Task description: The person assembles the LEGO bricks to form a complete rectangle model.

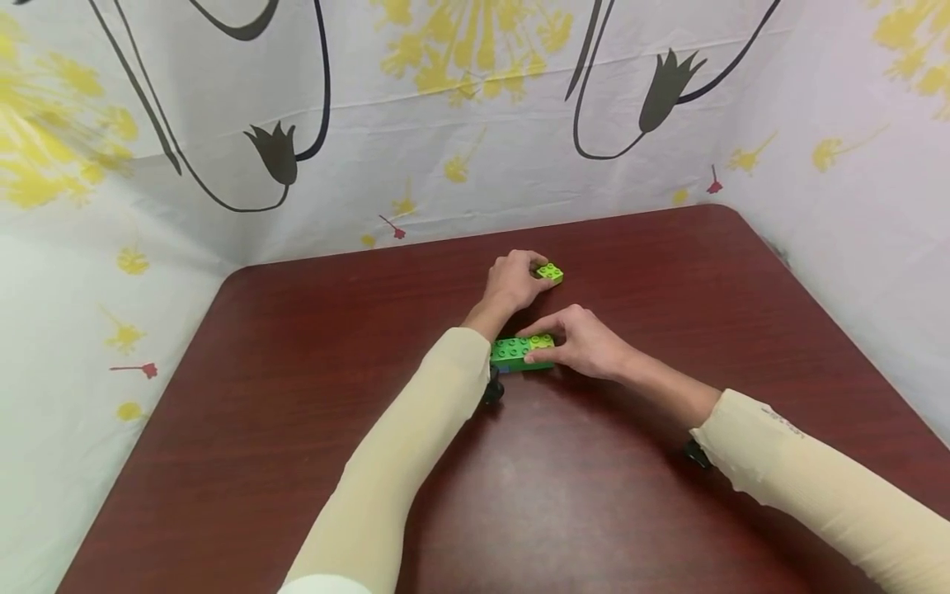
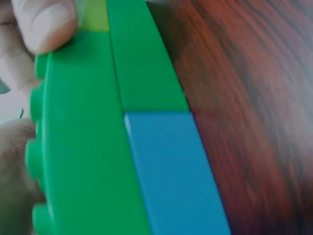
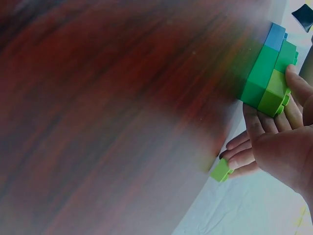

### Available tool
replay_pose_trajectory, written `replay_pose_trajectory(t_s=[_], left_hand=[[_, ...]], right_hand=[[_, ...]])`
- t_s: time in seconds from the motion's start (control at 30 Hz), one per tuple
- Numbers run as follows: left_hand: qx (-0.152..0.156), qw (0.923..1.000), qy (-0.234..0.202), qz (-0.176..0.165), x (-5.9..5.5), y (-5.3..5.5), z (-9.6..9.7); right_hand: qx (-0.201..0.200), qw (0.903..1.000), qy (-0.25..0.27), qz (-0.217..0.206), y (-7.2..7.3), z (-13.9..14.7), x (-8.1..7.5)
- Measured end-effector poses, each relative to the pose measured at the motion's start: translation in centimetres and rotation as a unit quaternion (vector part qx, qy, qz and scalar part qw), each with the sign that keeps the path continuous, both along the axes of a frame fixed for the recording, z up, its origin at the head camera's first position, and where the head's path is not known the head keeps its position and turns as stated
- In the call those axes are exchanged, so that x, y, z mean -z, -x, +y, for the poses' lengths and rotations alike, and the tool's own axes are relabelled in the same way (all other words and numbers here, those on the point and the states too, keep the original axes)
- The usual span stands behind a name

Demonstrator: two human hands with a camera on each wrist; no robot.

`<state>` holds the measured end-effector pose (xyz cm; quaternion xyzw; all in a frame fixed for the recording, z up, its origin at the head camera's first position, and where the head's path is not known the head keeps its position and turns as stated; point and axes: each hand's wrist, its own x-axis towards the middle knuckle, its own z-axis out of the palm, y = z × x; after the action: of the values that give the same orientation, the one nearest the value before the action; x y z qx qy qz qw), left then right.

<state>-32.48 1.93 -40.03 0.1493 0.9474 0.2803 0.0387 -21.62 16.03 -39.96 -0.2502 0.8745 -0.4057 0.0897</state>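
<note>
Near the far side of the table, my left hand (image 1: 514, 279) pinches a small lime-green toy building brick (image 1: 550, 272) between thumb and fingers. Closer in, my right hand (image 1: 585, 341) grips the right end of a block of joined bricks (image 1: 510, 350), thumb on the near side, fingers behind. This block has two layers: a green brick (image 2: 88, 127) and a lime brick (image 3: 274, 93) on top, a green brick (image 3: 258, 73) and a blue brick (image 2: 176, 166) below. My left forearm hides its left end in the head view.
Both hands are over a dark red-brown wooden table (image 1: 312, 371). White cloth (image 1: 356, 165) printed with flowers hangs behind the table and along its sides. Dark wrist devices (image 1: 492, 388) show under the cream sleeves (image 1: 416, 429).
</note>
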Motion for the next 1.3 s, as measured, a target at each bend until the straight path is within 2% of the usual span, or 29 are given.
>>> replay_pose_trajectory(t_s=[0.3,0.63,0.93,1.3], left_hand=[[0.028,0.9987,-0.034,-0.024,-1.0,-0.6,-2.7],[0.021,0.9973,-0.06,-0.037,-1.8,-1.2,-7.0],[0.027,0.9956,-0.078,-0.045,-1.6,-2.4,-10.3],[0.067,0.9908,-0.108,-0.047,-1.1,-4.2,-13.3]], right_hand=[[-0.002,1.0,-0.005,-0.002,-0.2,0.0,-0.2],[0.002,0.9999,-0.005,-0.009,-0.2,0.0,-0.2],[0.004,0.9999,-0.009,-0.007,-0.3,-0.1,-0.2],[0.007,0.9999,-0.009,-0.007,-0.3,-0.2,-0.2]])
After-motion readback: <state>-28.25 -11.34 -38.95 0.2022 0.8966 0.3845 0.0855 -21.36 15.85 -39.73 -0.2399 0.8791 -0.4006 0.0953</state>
